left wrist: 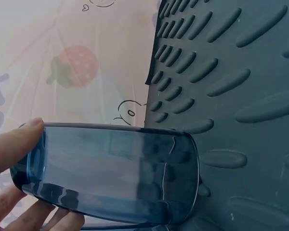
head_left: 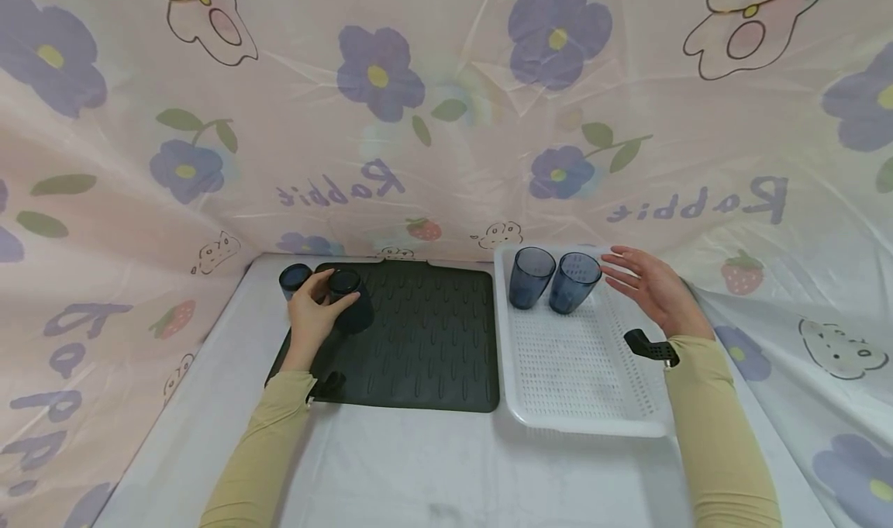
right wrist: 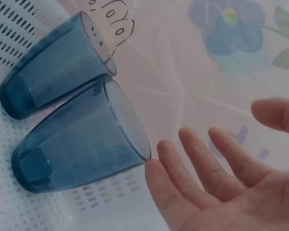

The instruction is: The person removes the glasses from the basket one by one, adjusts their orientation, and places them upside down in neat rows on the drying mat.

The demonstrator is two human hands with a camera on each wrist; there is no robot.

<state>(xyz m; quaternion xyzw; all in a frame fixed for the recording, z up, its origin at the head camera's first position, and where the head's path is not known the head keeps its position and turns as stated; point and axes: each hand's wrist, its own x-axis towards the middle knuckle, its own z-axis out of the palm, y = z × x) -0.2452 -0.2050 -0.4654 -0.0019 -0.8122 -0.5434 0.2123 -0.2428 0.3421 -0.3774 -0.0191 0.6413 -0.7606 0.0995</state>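
Observation:
My left hand [head_left: 312,319] grips a blue glass tumbler [head_left: 358,316] near its base, over the left part of a black ribbed mat [head_left: 432,334]. This tumbler [left wrist: 111,168] is upside down, its wide rim close to the mat in the left wrist view. Just left of it, a second tumbler [head_left: 294,277] is partly hidden by the hand. At the right, two more blue tumblers [head_left: 532,278] stand upright, side by side, in a white perforated basket [head_left: 586,423]. My right hand [head_left: 659,291] holds nothing; its relaxed, spread fingers are right at the nearer tumbler's rim [right wrist: 130,118].
A white cloth covers the table [head_left: 418,474]. Behind and on both sides hangs a printed curtain [head_left: 453,148] with flowers and rabbits. The basket's left wall stands right along the mat's right edge. Each wrist carries a black band [head_left: 649,347].

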